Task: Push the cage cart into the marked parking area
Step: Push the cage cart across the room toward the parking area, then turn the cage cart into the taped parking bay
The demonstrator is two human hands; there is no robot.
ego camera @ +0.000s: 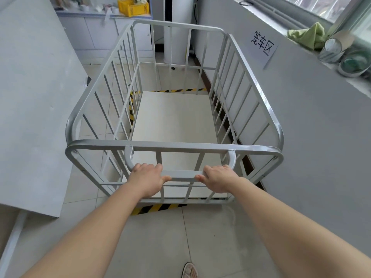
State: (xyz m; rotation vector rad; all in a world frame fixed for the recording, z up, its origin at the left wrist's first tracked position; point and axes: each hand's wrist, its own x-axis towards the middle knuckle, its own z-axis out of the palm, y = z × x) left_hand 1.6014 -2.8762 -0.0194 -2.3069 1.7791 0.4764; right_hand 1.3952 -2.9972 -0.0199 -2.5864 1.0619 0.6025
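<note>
Cage cart [174,121]: long axis running straight away from hands, far end toward back wall, inside yellow-black floor tape [158,208], close beside right-hand wall under paper sign [263,46]. Left hand [147,179] and right hand [217,178] palms down, clenched around near handle bar [181,175], arms stretched forward. Nothing on pale cart deck beyond hands. Yellow crate [133,8] far ahead, holding blurred items.
</note>
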